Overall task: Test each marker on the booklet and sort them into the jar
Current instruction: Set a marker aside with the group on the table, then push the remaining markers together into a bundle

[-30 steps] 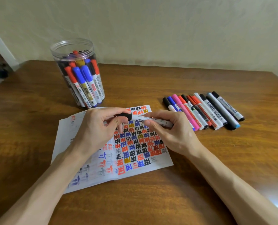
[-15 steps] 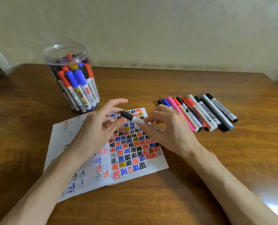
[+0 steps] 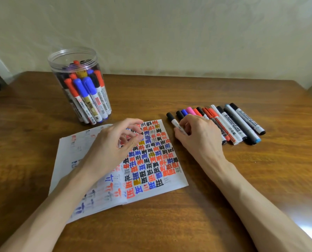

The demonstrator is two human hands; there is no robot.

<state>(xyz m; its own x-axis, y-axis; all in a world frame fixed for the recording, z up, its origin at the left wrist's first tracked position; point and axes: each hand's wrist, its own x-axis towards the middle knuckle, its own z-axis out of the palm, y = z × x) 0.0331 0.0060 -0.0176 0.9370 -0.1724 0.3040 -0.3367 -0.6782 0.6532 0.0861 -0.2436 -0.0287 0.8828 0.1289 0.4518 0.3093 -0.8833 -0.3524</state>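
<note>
table [image 3: 224, 197] was brown, wood-grained | booklet [image 3: 151, 160] was white, with a grid of red, blue, black and ochre marks | jar [image 3: 73, 57] was clear, caps inside red, blue, black, gold | marker [image 3: 172, 120] had black cap, white barrel | row of markers [image 3: 231, 122] had black, blue, pink, red caps

Brown wooden table [image 3: 206, 224] against pale plastered wall [image 3: 169, 33]

i see a brown wood-grain tabletop [image 3: 224, 188] with a bright glare patch near its right edge, and a pale textured wall [image 3: 169, 33] behind it.
</note>
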